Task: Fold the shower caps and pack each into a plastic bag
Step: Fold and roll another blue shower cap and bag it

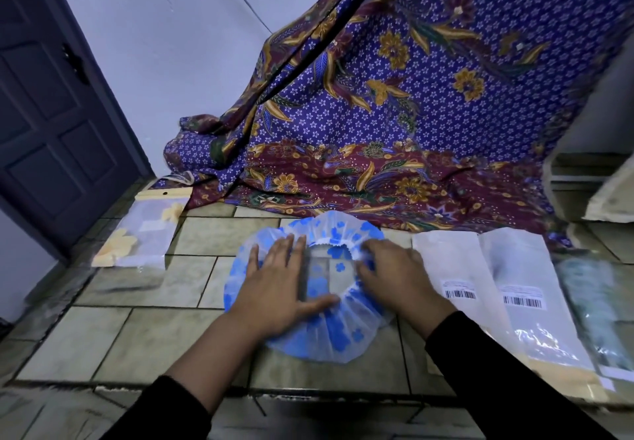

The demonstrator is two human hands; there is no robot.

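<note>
on the tiled surface [137, 336] just in front of the person lies a translucent shower cap [329, 333] printed with blue flowers. it is spread out roughly round, its gathered elastic opening facing up. the left hand [278, 288] lies flat on the cap's left half, fingers straight and slightly spread, pointing away from the person. its thumb reaches to the right along the near edge of the opening. the right hand [394, 275] rests on the cap's right side, its fingers bent down over the ruffled rim. that hand is blurred, so whether it pinches the rim or only presses on it cannot be told. both arms wear black sleeves [497, 371].

to the right of the cap, two flat clear plastic bags [456, 264] lie side by side, each with a white barcode label. a third packet [590, 295] with something greenish inside lies past them, too blurred to make out. well to the left, near the wall, a clear bag with a yellow header [144, 237] holds a folded cap with pale yellow flowers.

behind the blue cap a purple and maroon batik cloth [411, 113] hangs down and pools on the tiles, its hem just beyond the cap's far edge. a dark panelled door [51, 113] stands at the left.
</note>
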